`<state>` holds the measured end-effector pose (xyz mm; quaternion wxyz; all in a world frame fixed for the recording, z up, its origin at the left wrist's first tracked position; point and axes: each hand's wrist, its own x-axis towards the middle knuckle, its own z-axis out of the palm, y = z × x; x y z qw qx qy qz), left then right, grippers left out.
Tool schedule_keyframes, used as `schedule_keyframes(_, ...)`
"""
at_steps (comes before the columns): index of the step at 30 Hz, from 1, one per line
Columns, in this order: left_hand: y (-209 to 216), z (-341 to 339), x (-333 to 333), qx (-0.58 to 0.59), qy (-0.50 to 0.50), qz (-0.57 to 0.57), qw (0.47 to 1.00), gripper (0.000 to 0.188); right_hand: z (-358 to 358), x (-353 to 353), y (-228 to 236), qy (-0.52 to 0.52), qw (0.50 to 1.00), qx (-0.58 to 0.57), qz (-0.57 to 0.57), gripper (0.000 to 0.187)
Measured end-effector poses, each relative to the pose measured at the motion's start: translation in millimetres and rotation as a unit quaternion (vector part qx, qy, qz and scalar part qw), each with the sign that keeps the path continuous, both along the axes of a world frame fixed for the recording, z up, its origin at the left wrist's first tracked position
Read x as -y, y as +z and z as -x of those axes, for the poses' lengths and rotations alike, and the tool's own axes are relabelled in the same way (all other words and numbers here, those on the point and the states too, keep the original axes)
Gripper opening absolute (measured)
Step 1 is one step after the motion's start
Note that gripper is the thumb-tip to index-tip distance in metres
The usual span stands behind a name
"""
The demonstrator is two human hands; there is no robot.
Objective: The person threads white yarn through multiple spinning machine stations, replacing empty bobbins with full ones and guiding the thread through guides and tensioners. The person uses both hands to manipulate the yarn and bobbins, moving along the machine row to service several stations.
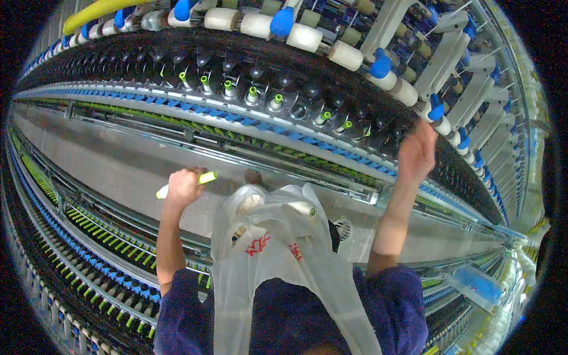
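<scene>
My left hand (184, 187) is wrapped round a yarn bobbin (207, 177), a slim tube with a bright green end, which sticks out on both sides of the fist over the aisle. On the right, my right hand (418, 152) is raised to the spinning frame, just under a white roller (404, 92) and a blue knob (436, 107). Its fingers are drawn together and slightly blurred; whatever they pinch is too small to see. A translucent plastic bag (284, 248) hangs at my front, with a white bobbin (305, 208) showing at its top.
Along the frame ahead, several green-tipped bobbins (252, 93) stand on spindles above a blue-and-white rail (236, 114). Behind me to the left runs another row of green tubes (112, 239). A grey floor (136, 160) lies between; a blue box (476, 286) is at lower right.
</scene>
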<state>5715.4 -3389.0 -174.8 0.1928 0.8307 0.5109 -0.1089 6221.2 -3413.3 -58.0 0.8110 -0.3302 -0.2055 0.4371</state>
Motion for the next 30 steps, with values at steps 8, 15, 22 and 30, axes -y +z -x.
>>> schedule_keyframes(8,-23,12,-29,0.543,0.308,0.312,0.716,0.032,34,-9,-55,0.087,0.969,0.19,0.128,0.032)
schedule_keyframes(15,-49,-4,-63,0.728,0.44,0.293,0.438,0.041,94,-31,-128,0.213,0.527,0.819,0.076,0.04)
schedule_keyframes(22,-87,4,-91,0.61,0.361,0.106,0.697,0.014,114,-57,-223,0.068,0.521,0.825,0.208,0.033)
schedule_keyframes(30,-12,-71,-74,0.497,0.15,-0.156,0.84,0.026,131,-69,-207,-0.061,0.629,0.707,0.317,0.027)
